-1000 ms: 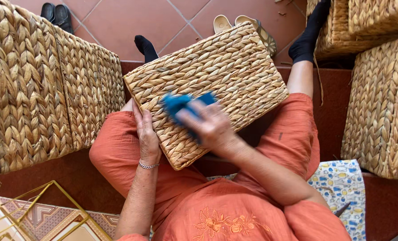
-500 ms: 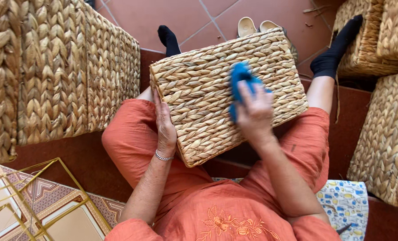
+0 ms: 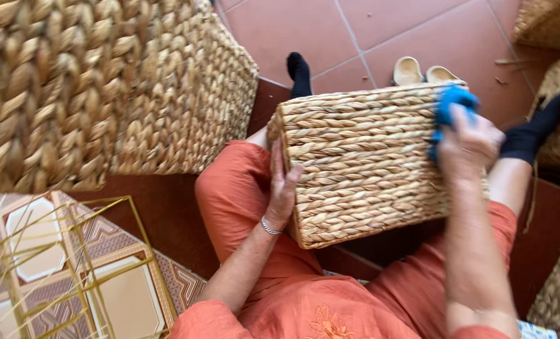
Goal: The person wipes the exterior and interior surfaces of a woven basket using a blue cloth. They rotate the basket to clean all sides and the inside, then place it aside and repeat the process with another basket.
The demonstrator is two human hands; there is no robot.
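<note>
To my far left a stack of big woven seagrass baskets (image 3: pixel 104 88) crowds close, with yellowish straw strands (image 3: pixel 73 263) lying across the patterned tile below it; an elbow swung wide would knock against them.

My left hand (image 3: pixel 281 188) lies flat and open against the left end of the rectangular braided seagrass basket (image 3: pixel 361 163) on my lap, bracing it, fingers spread upward, not clasping anything. If that palm slips on the smooth braid, I judge the basket would twist or slide off my knees toward the terracotta floor (image 3: pixel 380 31).

My right hand (image 3: pixel 468 144) is curled around a blue cloth (image 3: pixel 450 110), pressing it onto the basket's upper right corner. Pushing so near the edge could tip the basket away, or snag the cloth on a loose fibre.
</note>
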